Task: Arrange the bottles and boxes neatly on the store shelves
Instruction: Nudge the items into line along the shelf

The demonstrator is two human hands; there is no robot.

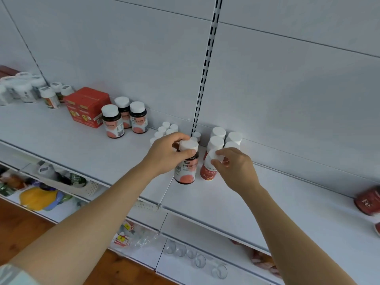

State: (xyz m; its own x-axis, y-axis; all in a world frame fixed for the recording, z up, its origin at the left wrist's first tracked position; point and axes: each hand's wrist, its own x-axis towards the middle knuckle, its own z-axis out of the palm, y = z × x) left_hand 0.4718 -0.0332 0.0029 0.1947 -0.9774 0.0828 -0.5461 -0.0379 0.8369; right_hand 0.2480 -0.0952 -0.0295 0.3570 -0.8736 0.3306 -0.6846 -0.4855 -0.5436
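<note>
Left hand point(164, 156) fingers grip the white cap of a dark bottle point(186, 168) on the white shelf point(236, 198) — right hand point(232, 168) fingers pinch the cap of the red bottle point(208, 173) beside it.

2 bare forearms, left hand point(166, 155) and right hand point(234, 167) ungloved, pale sleeve edge point(12, 274) at left elbow

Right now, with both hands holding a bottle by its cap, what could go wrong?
1. The left hand grips the dark bottle only by its cap, so it may slip or swing into the red bottle.
2. The right hand tilts the red bottle close to the white-capped row behind, and could topple it.
</note>
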